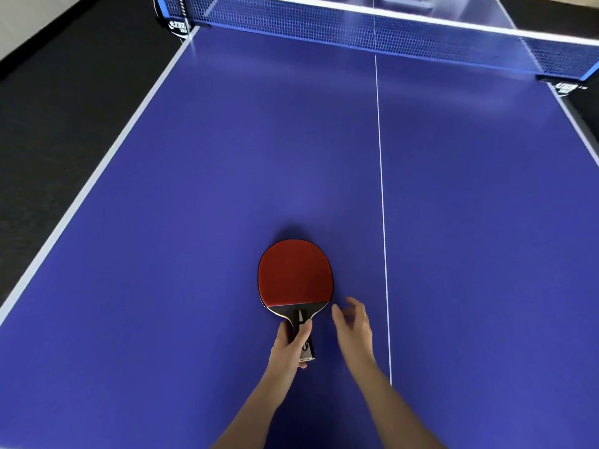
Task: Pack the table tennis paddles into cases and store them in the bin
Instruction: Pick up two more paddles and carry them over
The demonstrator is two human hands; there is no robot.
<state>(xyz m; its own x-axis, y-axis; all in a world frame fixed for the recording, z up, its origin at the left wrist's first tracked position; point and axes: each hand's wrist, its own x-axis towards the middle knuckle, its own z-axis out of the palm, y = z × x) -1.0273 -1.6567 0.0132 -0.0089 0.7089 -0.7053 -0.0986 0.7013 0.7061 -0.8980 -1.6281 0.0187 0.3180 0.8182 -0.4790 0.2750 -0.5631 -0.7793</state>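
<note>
Head view: net (372, 30) spans the blue table (194, 157) beyond the paddle (295, 275).

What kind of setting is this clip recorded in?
Probably an indoor games or table tennis room: a blue table tennis table with white lines, a blue net stretched across it, and a red paddle gripped by the left hand.

View: one wide-angle camera on my head.
Facing: forward and down along the blue table (194, 176) toward the net (372, 24).
Nearness: close over my forearms (bottom edge).
</note>
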